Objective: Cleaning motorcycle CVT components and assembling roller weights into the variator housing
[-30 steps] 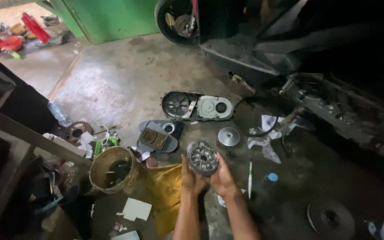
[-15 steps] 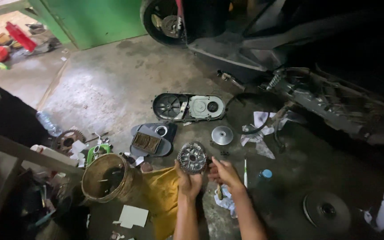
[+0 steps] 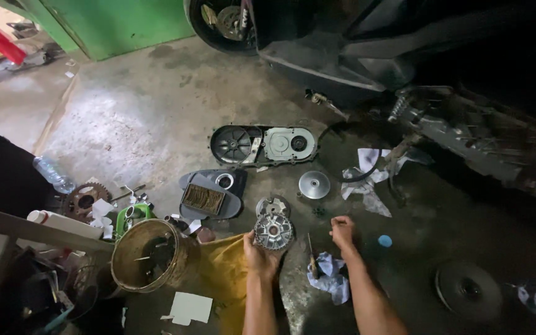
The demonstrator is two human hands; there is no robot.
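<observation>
My left hand [image 3: 259, 254] grips a round metal pulley [image 3: 273, 231] by its lower left edge, just above the concrete floor. A second round metal part [image 3: 272, 205] lies right behind it. My right hand [image 3: 342, 232] is off the pulley, to its right, with fingers curled and nothing in them. Between my arms a screwdriver [image 3: 310, 254] lies on the floor beside a crumpled blue-white rag [image 3: 330, 276]. A shiny pulley disc [image 3: 314, 184] rests farther out, in front of my right hand.
A scooter [image 3: 367, 49] stands at the back with its engine side [image 3: 466, 142] exposed. A transmission cover [image 3: 263, 144] and an air filter cover [image 3: 211, 195] lie ahead. A rusty bucket [image 3: 150, 254], a yellow cloth [image 3: 226, 273], a clutch bell [image 3: 468, 290], a small blue cap [image 3: 384, 241] and a plastic bottle [image 3: 54, 174] surround me.
My right hand has let go of the pulley and moved right. The left hand alone now holds it, lower and nearer the floor. The view has shifted.
</observation>
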